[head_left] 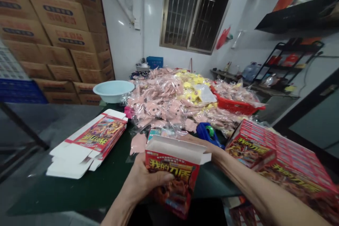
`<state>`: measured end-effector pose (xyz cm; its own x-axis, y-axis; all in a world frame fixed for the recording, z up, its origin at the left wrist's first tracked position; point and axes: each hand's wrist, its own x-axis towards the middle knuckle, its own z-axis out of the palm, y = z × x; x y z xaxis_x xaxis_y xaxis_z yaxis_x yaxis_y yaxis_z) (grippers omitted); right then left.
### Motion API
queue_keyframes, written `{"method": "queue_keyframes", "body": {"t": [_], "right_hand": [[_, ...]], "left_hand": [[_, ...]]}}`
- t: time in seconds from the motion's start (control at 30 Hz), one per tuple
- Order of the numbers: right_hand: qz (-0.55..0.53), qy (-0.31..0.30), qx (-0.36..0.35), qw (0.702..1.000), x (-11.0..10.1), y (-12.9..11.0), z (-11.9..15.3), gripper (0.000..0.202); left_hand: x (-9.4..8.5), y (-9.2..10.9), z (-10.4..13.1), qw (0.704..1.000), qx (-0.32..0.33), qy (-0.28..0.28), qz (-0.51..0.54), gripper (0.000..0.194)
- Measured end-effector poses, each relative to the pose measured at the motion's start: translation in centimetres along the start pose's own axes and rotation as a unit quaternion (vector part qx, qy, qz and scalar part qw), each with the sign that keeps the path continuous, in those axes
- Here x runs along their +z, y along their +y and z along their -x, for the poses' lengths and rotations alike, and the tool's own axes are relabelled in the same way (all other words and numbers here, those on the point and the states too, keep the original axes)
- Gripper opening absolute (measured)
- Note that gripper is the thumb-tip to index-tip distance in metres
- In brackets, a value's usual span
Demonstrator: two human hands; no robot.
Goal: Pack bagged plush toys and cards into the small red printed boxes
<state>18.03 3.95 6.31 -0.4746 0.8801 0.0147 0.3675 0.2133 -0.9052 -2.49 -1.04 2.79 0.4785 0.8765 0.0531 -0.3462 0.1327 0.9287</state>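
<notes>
My left hand (148, 180) grips a red printed cardboard box (174, 183) near the table's front edge, thumb across its front. The box stands slightly tilted with its white top flaps up and open. Behind its raised flap, my right hand (197, 140) reaches to the far side; its fingers are hidden. A teal-edged printed item (156, 133) lies partly hidden behind the box. Just beyond are pink pig-shaped pieces in clear bags (164, 107), one pink piece (138, 143) lying nearer on the left. A blue tape dispenser (208, 134) with green tape sits past my right wrist.
Flattened red cartons (100, 132) lie stacked at left. Filled red boxes (280, 152) are piled at right. Yellow bagged pieces (192, 90), a light-blue basin (113, 90) and a red basket (235, 106) stand farther back. Brown cartons (66, 39) line the left wall.
</notes>
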Motion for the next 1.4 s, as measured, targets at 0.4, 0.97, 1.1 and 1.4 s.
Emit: {"method": "queue_keyframes", "body": {"t": [0.4, 0.97, 1.1, 1.4], "right_hand": [[0.386, 0.254, -0.316, 0.829, 0.2, 1.3, 2.8, 0.058], [0.142, 0.115, -0.043, 0.982, -1.2, 0.8, 4.4, 0.009], [0.098, 0.369, -0.098, 0.919, -4.5, 0.2, 5.6, 0.006], [0.225, 0.464, -0.252, 0.819, -0.4, -2.4, 6.1, 0.014]], "left_hand": [[0.7, -0.3, -0.4, 0.988, -0.02, -0.093, -0.118, 0.052], [0.2, -1.2, -0.3, 0.986, 0.062, -0.074, -0.133, 0.055], [-0.6, -2.0, -0.5, 0.976, 0.034, 0.177, -0.125, 0.037], [1.2, -2.2, -1.6, 0.98, -0.048, 0.111, -0.155, 0.041]]}}
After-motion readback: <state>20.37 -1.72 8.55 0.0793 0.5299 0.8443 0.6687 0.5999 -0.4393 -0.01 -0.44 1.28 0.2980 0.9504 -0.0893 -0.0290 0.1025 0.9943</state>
